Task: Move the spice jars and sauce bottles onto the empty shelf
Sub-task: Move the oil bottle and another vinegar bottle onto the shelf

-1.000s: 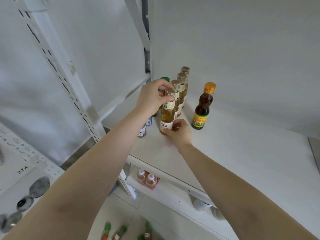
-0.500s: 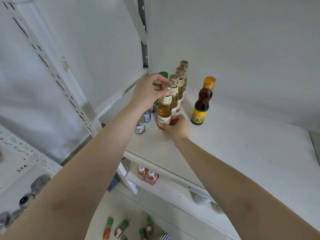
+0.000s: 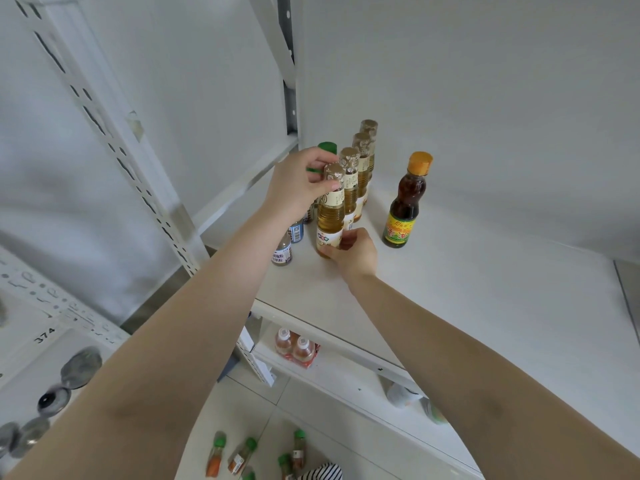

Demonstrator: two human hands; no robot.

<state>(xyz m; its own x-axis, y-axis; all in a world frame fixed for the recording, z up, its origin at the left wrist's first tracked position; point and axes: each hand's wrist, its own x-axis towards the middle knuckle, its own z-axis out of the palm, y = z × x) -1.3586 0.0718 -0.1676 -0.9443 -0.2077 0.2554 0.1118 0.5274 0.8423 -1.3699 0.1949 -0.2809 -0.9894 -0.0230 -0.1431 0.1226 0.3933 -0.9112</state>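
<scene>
Both hands are gripping the same thing as I am steering them: the left hand [image 3: 294,192] is pinching the foil-capped neck of the pale amber bottle [image 3: 330,216], and the right hand [image 3: 353,252] is curling round its base, where it is standing on the white shelf [image 3: 467,306] at about ten o'clock from the shelf's middle.

I am judging this bottle as full, so fairly heavy for its size, stiff, with a smooth wall that could be slipping in a loose grip; whether it is glass or plastic I cannot tell, so I am treating it as breakable. Low on the labelled body seems the surest hold, with the neck only for steadying.

Behind it, toward one o'clock, three more foil-capped bottles [image 3: 362,174] are standing in a row, making four. At three o'clock of the row one dark sauce bottle [image 3: 403,206] with an orange cap is standing apart. At nine o'clock two small spice jars [image 3: 282,252] are showing, and a green cap [image 3: 327,147] is peeking past my left knuckles; more may be hiding there.

On the floor below, at six o'clock, about five green-capped bottles [image 3: 242,455] are lying.
</scene>
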